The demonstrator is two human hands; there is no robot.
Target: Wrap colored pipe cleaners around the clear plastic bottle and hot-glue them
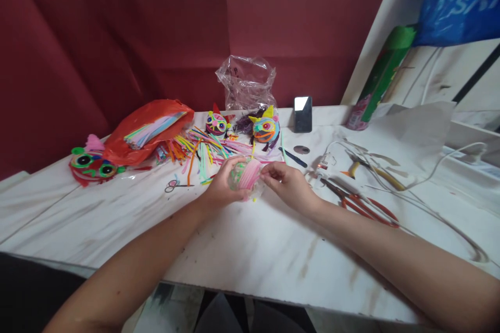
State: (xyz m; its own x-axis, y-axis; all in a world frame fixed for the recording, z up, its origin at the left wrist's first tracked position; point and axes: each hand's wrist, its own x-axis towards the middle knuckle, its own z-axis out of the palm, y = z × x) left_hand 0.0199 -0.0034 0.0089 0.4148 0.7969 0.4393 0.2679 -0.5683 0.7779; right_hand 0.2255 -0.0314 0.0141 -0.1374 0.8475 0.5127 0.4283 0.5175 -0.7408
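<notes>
My left hand [222, 187] is wrapped round a small clear ball [245, 177] partly covered with pink pipe cleaner, held just above the white table [250, 250]. My right hand [287, 183] pinches the pink pipe cleaner at the ball's right side. Both hands meet at the middle of the table. Loose pipe cleaners [195, 153] in many colours lie just behind them.
Two finished colourful pipe-cleaner heads [217, 124] [265, 129] stand at the back, a red one [91, 165] at the left. A red bag of pipe cleaners [150, 127], small scissors [174, 186], red-handled pliers [357, 201], a phone [302, 113], a clear bag [247, 83], white cable [429, 177].
</notes>
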